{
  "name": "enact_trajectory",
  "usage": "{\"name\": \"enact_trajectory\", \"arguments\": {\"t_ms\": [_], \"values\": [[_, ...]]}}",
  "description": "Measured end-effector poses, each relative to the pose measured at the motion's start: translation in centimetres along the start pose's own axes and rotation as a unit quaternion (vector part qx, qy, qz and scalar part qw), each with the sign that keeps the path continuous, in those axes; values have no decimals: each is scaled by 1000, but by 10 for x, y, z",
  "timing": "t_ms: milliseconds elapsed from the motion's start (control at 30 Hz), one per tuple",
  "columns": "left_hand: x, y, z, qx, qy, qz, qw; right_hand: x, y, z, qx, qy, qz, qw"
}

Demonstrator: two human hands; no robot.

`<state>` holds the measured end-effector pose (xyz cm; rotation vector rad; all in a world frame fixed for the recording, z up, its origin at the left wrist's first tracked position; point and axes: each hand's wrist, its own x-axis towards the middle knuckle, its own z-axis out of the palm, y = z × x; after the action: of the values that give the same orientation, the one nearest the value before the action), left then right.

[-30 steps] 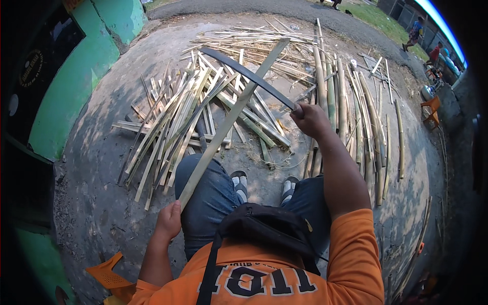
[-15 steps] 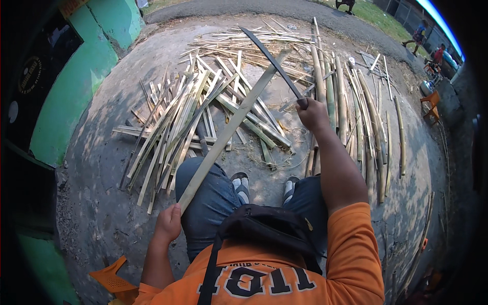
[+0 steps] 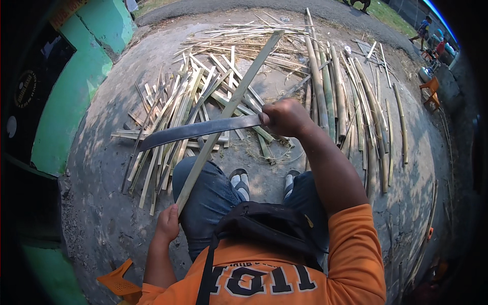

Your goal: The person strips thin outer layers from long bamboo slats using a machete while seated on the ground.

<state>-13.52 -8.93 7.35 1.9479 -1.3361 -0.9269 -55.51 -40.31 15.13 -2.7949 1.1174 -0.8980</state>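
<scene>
Bamboo strip [image 3: 238, 99], near end clasped in left grip [image 3: 168, 223], middle crossed by a machete [image 3: 193, 130] clenched in right grip [image 3: 286, 118]

Pale yellow-green strip [image 3: 248, 86] and dark grey machete [image 3: 198, 129] on my screen.
From my remote seat I make out an orange shirt [image 3: 330, 274] with black, pale-edged lettering, a black bag [image 3: 267, 226], faded blue jeans [image 3: 203, 183], straw-yellow and green poles [image 3: 316, 76], a turquoise-green wall [image 3: 76, 91], grey ground [image 3: 117, 213] dappled with lighter patches, and a bright orange chair [image 3: 431, 89].
</scene>
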Motion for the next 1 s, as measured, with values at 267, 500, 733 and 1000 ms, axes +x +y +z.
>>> {"name": "enact_trajectory", "arguments": {"t_ms": [267,500,733,1000], "values": [[-8,47,-5,86,0,-1,996,-34,58,14,87,9,320,943],[-12,43,2,122,50,59,990,-31,50,-12,79,37,326,941],[-9,40,3,87,31,50,994,-7,-8,13,41,-31,56,997],[-9,38,4,81,37,52,995,-10,20,14,3,21,115,993]]}}
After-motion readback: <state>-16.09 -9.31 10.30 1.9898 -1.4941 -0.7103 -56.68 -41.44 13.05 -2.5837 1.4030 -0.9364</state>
